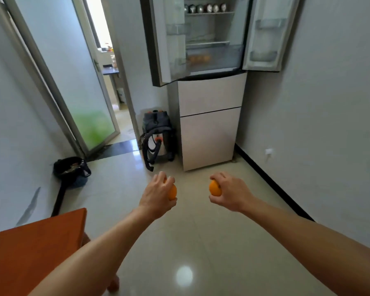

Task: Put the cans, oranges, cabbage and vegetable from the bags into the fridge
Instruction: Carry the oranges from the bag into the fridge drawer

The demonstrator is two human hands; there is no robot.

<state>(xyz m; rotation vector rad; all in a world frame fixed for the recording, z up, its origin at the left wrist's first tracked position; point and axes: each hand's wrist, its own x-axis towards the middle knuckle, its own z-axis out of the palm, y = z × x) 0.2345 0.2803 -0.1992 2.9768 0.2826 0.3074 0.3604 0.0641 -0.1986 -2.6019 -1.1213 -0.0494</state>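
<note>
Oranges (214, 188) are being carried, one per hand. Left hand (157, 194) is gripping the left orange (173, 192) from above, fingers curling over the top and thumb tucking under it. Most of the fruit is hiding behind the hand, only its right side showing. Right hand (231, 192) is gripping the right orange (214, 188), fingers wrapping over the top and thumb hooking beneath, the fruit's left face showing.

Both hands are hanging in the air over the floor (179, 242) with arms stretching forward. They are apart from each other, and each orange is touching nothing but its own hand.

Fridge (209, 124) is standing ahead at the far wall, well apart from the hands. Both upper doors are standing open, left door (158, 39) swinging out left and right door (267, 33) swinging out right. Cans (205, 7) are sitting in a row on the top shelf (209, 13). Stored oranges (199, 59) are lying in the clear drawer (222, 54) at the bottom of the upper compartment, blurring through the plastic, count unclear. Lower drawers (209, 94) are sitting closed.

Vacuum (157, 135) is standing just beside the fridge on its left, hose hanging down its front. Black bag (71, 168) is sitting on the floor by the left wall, near a frosted glass door (73, 82). Table (30, 248) corner, orange-brown, is showing at lower left beside the left forearm. Outlet (269, 151) is sitting low on the right wall.
</note>
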